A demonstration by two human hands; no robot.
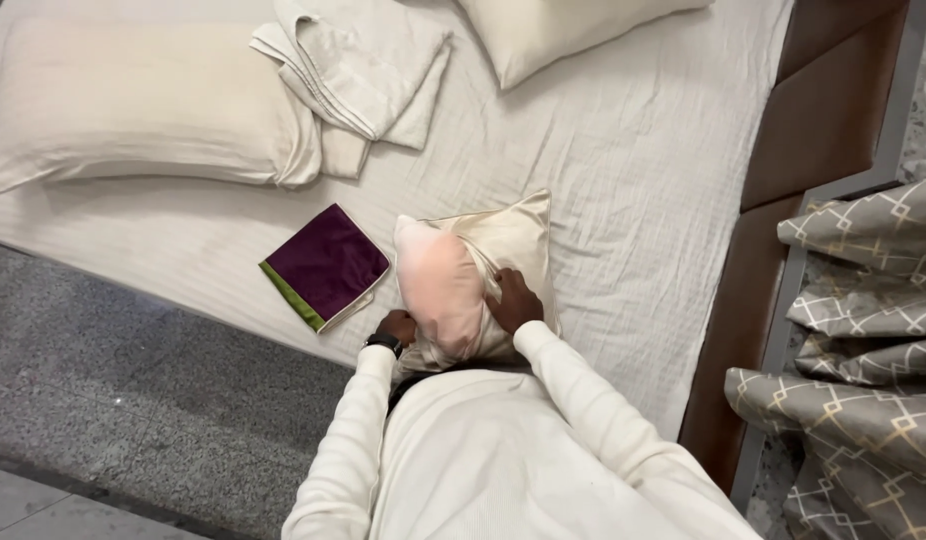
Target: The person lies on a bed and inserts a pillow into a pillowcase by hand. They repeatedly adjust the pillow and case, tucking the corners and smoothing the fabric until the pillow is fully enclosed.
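Observation:
A small pink cushion (440,285) lies at the near edge of the bed, partly inside a shiny cream cushion cover (513,240). My left hand (398,327), with a dark watch on the wrist, grips the cover's lower left edge beside the pink cushion. Resting on the cover's open edge to the right of the cushion is my right hand (511,300), its fingers pressed into the fabric. Both arms wear cream sleeves.
A folded purple cover with a green edge (326,264) lies left of the cushion. A long pillow (143,105), folded sheets (358,70) and another pillow (553,30) lie further back. A brown bed frame (813,130) and patterned grey curtain (863,350) are to the right.

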